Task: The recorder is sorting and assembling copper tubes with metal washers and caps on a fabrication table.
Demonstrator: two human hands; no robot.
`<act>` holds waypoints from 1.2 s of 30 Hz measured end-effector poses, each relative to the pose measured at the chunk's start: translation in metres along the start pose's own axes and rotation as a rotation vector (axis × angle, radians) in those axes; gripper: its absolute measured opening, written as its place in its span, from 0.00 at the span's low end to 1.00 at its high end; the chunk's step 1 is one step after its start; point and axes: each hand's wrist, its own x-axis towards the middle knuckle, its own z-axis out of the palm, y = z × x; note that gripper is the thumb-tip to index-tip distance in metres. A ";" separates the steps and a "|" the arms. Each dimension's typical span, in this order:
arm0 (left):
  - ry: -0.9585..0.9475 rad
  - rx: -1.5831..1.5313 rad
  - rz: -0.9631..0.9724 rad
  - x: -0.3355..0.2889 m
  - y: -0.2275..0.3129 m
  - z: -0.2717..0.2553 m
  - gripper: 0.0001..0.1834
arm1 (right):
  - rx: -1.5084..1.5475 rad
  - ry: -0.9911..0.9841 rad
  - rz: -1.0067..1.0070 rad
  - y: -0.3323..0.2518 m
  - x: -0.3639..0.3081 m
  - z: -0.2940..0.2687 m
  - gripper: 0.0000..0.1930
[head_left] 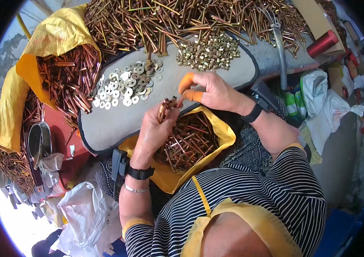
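My left hand is closed around a small bundle of copper-coloured bolts, their ends sticking up past the fingers. Orange covers sit on the thumb and forefinger of my right hand, which are drawn together right beside the bundle. Whatever they pinch is too small to make out. Below both hands, a yellow sack in my lap gapes, full of similar copper-coloured rods. Ahead lies a grey mat bearing a spread of flat silver washers and, farther right, a heap of brass-coloured nuts.
A big pile of long threaded rods covers the far side. At the left, another yellow sack spills copper-coloured rods beside a metal scoop. On the right are a grey tube, a red roll and white plastic bags.
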 end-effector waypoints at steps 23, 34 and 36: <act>-0.229 0.197 0.064 -0.017 0.019 -0.012 0.08 | -0.131 0.159 0.063 -0.001 0.005 -0.011 0.13; 0.278 -0.649 0.083 0.005 0.017 -0.035 0.18 | -1.107 0.500 -0.029 0.117 0.072 -0.153 0.07; 0.317 -0.692 0.110 0.004 0.013 -0.038 0.18 | -1.065 0.476 -0.012 0.123 0.072 -0.156 0.05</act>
